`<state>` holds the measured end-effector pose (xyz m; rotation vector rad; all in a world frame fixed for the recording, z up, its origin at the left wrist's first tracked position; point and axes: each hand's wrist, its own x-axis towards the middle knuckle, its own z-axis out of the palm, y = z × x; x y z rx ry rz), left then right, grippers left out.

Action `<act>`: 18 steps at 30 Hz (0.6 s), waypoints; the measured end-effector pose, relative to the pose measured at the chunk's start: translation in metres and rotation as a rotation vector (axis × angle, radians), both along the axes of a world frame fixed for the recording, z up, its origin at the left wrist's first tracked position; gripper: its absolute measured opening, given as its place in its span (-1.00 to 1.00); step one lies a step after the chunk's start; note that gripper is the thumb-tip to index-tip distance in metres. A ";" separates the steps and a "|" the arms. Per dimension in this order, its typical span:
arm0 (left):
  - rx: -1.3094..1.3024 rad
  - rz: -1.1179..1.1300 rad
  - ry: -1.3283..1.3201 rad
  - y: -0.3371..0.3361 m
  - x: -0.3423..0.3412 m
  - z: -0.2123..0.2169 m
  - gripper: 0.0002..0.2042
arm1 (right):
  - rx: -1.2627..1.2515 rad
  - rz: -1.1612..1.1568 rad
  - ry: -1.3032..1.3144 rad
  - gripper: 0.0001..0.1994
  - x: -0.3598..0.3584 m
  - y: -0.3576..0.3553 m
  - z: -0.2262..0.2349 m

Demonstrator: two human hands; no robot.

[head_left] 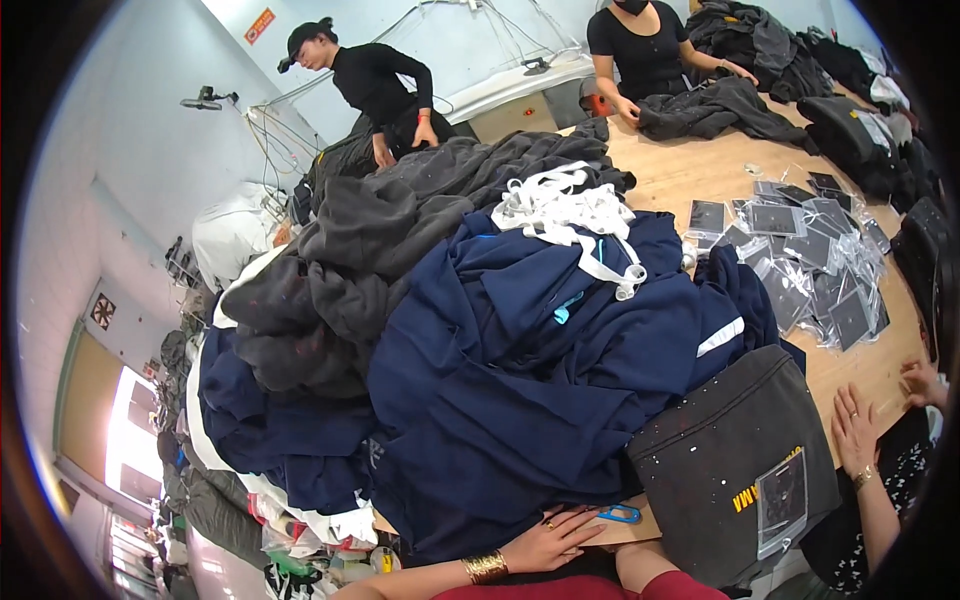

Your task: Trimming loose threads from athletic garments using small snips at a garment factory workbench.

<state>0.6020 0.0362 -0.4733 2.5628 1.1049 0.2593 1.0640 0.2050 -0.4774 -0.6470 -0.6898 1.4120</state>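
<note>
At the table's near edge my left hand (556, 536) lies flat with its fingers stretched out, a gold bracelet on the wrist. Its fingertips are close to a small blue-handled tool (619, 514), perhaps thread snips. My right forearm (645, 566) runs up to a dark grey folded garment (700, 450), and that hand is hidden, so its grip cannot be seen. A clear plastic packet (783, 508) lies on this garment, beside yellow lettering. The garment overhangs the table edge. A large heap of navy garments (490, 400) rises just beyond my left hand.
Dark grey fleece garments (370, 230) and tangled white drawstrings (570, 205) top the heap. Several plastic packets (810, 250) cover the wooden table (680, 170) at right. A co-worker's hands (855, 430) rest at the right edge. Two people handle dark garments across the table.
</note>
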 end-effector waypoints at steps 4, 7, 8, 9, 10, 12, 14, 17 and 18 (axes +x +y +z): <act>0.020 0.009 0.023 -0.004 -0.002 -0.002 -0.36 | -0.085 0.051 0.111 -0.36 0.016 -0.017 0.038; 0.011 0.011 0.022 -0.004 -0.001 -0.001 -0.36 | -0.150 0.077 0.196 -0.35 0.064 -0.040 0.016; 0.004 0.018 0.039 -0.003 -0.001 0.002 -0.37 | -0.173 0.098 0.230 -0.35 0.052 -0.036 0.030; 0.003 0.030 0.042 -0.003 -0.002 0.001 -0.37 | -0.197 0.121 0.264 -0.34 0.039 -0.031 0.044; -0.008 0.036 0.033 -0.003 -0.003 0.000 -0.37 | -0.222 0.149 0.298 -0.34 0.026 -0.027 0.057; -0.012 0.015 -0.009 -0.003 -0.001 -0.002 -0.38 | -0.239 0.148 0.302 -0.34 0.078 -0.045 0.023; 0.032 -0.017 -0.054 0.001 0.000 -0.001 -0.43 | 0.044 0.357 0.101 -0.35 0.103 -0.046 -0.005; 0.029 -0.007 -0.047 -0.001 -0.004 -0.003 -0.43 | 0.144 0.448 -0.142 -0.39 0.101 -0.035 -0.015; 0.020 0.006 -0.044 -0.003 -0.006 -0.004 -0.42 | 0.152 0.453 -0.132 -0.40 0.095 -0.031 -0.016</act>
